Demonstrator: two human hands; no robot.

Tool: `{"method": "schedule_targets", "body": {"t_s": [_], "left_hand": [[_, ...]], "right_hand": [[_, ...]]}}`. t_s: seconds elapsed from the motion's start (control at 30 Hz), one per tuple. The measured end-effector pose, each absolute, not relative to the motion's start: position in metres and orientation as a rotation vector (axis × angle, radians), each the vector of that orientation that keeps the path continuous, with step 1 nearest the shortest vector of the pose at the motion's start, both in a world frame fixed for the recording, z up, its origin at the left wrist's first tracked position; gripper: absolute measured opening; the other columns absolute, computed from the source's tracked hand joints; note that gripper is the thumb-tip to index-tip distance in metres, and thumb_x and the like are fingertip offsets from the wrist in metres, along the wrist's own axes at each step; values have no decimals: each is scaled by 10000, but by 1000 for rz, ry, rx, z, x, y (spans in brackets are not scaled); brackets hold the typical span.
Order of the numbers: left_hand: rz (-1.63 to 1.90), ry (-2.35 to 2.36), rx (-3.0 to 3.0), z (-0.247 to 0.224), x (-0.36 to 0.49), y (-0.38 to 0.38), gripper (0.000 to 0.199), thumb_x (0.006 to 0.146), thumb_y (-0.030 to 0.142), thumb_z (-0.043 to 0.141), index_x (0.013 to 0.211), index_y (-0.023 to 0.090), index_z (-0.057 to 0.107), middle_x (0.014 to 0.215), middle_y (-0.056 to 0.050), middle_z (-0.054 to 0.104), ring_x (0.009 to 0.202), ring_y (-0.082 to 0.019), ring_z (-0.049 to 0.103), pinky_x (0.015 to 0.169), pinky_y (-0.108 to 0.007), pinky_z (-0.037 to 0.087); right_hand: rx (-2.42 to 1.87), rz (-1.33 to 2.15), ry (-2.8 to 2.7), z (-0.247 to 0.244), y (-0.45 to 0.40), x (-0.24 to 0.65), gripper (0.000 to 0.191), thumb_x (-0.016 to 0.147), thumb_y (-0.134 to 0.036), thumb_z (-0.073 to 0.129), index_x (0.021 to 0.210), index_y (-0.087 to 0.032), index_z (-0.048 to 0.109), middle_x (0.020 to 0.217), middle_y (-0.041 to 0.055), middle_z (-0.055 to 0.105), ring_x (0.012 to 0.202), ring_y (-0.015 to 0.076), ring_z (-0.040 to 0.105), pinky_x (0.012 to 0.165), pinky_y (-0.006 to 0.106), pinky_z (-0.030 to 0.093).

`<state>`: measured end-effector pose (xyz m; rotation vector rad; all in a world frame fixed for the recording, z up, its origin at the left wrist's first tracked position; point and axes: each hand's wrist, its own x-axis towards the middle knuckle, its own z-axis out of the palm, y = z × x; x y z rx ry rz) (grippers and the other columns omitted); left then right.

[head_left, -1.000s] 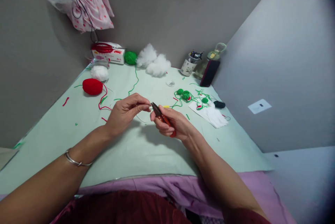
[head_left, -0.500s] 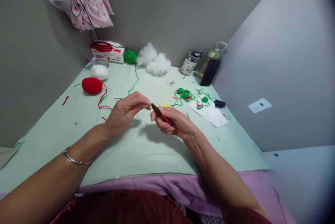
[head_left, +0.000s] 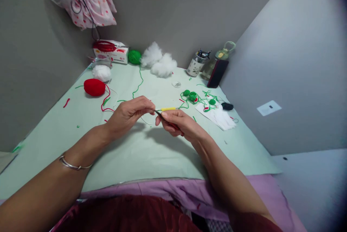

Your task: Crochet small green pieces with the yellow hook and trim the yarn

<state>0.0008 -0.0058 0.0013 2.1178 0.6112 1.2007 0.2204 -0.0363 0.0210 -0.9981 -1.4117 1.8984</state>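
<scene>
Thumb and fingertips of my left hand [head_left: 132, 114] are pinched together, and what lies between them is too small to make out. A thin white strand [head_left: 146, 121] curves over the table just below those fingertips. My right hand [head_left: 177, 121] is wrapped round a pair of thread snips [head_left: 173, 125] with red handles and dark blades. The tips of the blades meet the fingertips of my left hand. Behind my right hand lies a crochet hook with a yellow handle [head_left: 168, 108].
To the left are a red yarn ball [head_left: 94, 87] and a white yarn ball [head_left: 102, 73]. At the back stand a box [head_left: 119, 55], a green yarn ball [head_left: 135, 57], white stuffing [head_left: 163, 65], a pen cup [head_left: 194, 67] and a phone [head_left: 218, 74]. Tangled green pieces [head_left: 193, 97] lie right.
The snips have turned so that their blades look thinner, and their tips have come up to the left fingertips. Both hands stay nearly in place.
</scene>
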Motion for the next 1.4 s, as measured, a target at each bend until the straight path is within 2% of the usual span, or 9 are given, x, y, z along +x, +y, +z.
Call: {"method": "schedule_targets", "body": {"t_s": [0.33, 0.57, 0.67, 0.77, 0.97, 1.13, 1.3, 1.4], "left_hand": [[985, 706, 2130, 2, -8, -3, 173, 1000, 209, 550, 931, 208, 709, 877, -18, 681, 818, -147, 663, 755, -268, 509], [977, 755, 1624, 10, -2, -9, 167, 956, 333, 653, 872, 190, 672, 819, -3, 698, 785, -158, 729, 767, -276, 575], [976, 722, 1466, 9, 0, -10, 181, 929, 353, 693, 872, 183, 668, 841, -12, 705, 776, -170, 748, 774, -299, 603], [962, 715, 1400, 6, 3, -12, 193, 920, 366, 702, 870, 183, 666, 836, -13, 706, 765, -170, 744, 788, -323, 615], [940, 708, 1289, -5, 14, -17, 208, 905, 380, 715, 848, 188, 661, 812, -6, 715, 765, -162, 732, 807, -336, 608], [859, 642, 1186, -10, 18, -19, 206, 906, 388, 719, 858, 193, 673, 869, -4, 725, 779, -151, 738, 833, -333, 605], [869, 636, 1188, -11, 20, -19, 189, 885, 370, 747, 868, 191, 689, 885, -15, 721, 821, -163, 732, 876, -353, 603], [924, 673, 1249, -9, 19, -19, 185, 871, 363, 763, 868, 195, 687, 860, -7, 704, 829, -167, 725, 884, -360, 602]], "right_hand": [[-1134, 1603, -1639, 17, -37, 221, 396, 938, -531, 614, 851, -153, 696, 530, -84, 361, 490, 56, 253, 457, 218, 183], [-989, 1612, -1582, 19, -35, 221, 475, 953, -604, 539, 855, -159, 672, 527, -91, 334, 468, 62, 231, 439, 225, 176], [-1040, 1396, -1487, 19, -36, 217, 374, 868, -562, 689, 873, -190, 654, 574, -86, 372, 495, 67, 281, 451, 218, 213], [-1132, 1140, -1478, 18, -39, 211, 305, 800, -465, 794, 886, -203, 665, 692, -46, 518, 574, 82, 379, 511, 230, 301], [-1127, 908, -1600, 10, -44, 204, 150, 884, -345, 722, 873, -208, 662, 825, -12, 621, 566, 82, 342, 544, 265, 308], [-1053, 608, -1770, 8, -45, 205, 63, 922, -205, 645, 863, -212, 668, 788, -3, 602, 651, 118, 432, 633, 282, 356], [-1094, 541, -1790, 10, -45, 204, 106, 937, -240, 621, 843, -222, 666, 758, 8, 580, 688, 147, 462, 659, 297, 371], [-1142, 699, -1709, 13, -46, 204, 105, 917, -330, 671, 909, -225, 669, 802, 3, 592, 663, 129, 441, 638, 285, 371]]}}
